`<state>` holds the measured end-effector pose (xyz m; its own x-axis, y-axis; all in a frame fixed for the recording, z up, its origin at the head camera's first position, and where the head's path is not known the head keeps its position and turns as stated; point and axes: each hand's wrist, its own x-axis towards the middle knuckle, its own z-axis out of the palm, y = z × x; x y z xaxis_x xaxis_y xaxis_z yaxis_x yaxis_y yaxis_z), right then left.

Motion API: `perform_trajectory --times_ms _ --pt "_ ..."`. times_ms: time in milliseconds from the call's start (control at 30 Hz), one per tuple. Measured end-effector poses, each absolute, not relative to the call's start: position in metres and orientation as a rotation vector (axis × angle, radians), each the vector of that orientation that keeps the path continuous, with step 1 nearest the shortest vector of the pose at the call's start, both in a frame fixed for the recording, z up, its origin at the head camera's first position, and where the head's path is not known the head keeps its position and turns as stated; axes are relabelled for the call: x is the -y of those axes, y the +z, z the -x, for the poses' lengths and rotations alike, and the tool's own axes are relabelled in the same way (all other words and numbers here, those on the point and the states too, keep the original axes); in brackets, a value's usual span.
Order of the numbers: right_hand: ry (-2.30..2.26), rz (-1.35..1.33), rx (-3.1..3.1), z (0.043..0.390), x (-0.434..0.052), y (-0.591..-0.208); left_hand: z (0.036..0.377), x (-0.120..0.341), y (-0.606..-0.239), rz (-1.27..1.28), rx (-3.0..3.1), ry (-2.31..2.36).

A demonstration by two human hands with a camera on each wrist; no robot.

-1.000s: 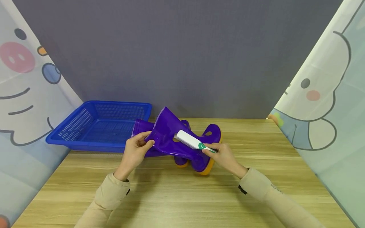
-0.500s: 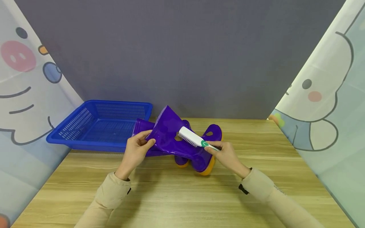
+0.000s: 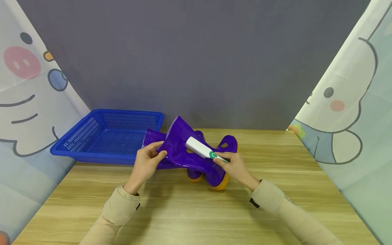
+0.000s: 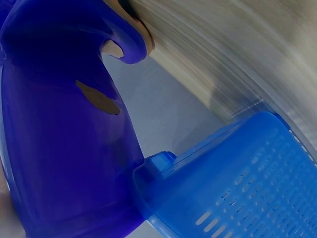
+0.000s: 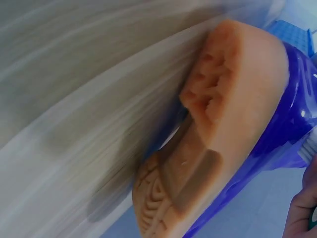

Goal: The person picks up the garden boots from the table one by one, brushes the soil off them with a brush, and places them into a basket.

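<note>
A purple rain boot (image 3: 180,134) with an orange sole (image 5: 247,99) lies tilted over a second purple boot (image 3: 154,136), which is partly hidden behind it. My left hand (image 3: 146,166) pinches the top rim of the front boot's shaft between thumb and fingers. In my right hand (image 3: 235,167) is the handle of a white and green scrub brush (image 3: 199,147). Its bristles face down onto the shaft, beside a brown patch (image 4: 98,97) seen in the left wrist view. Whether every bristle touches the boot cannot be told.
A blue perforated plastic basket (image 3: 105,157) stands at the back left, close to the boots' shafts. The boots lie on a wood-grain table (image 3: 190,217). A grey panel (image 3: 196,68) rises behind, and cartoon-printed cloths (image 3: 343,102) flank both sides.
The brush moved slightly right and up, then came back left and down along the shaft, my right hand with it. My left hand keeps its hold on the rim, nearly still.
</note>
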<state>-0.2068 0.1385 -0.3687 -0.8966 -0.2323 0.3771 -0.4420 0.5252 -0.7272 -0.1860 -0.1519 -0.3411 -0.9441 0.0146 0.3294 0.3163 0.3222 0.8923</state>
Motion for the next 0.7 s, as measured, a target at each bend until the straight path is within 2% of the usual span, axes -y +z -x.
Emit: perform_trajectory --times_ms 700 --pt "1.109 -0.547 2.636 0.204 -0.153 -0.369 0.187 0.152 -0.346 0.285 2.340 -1.607"
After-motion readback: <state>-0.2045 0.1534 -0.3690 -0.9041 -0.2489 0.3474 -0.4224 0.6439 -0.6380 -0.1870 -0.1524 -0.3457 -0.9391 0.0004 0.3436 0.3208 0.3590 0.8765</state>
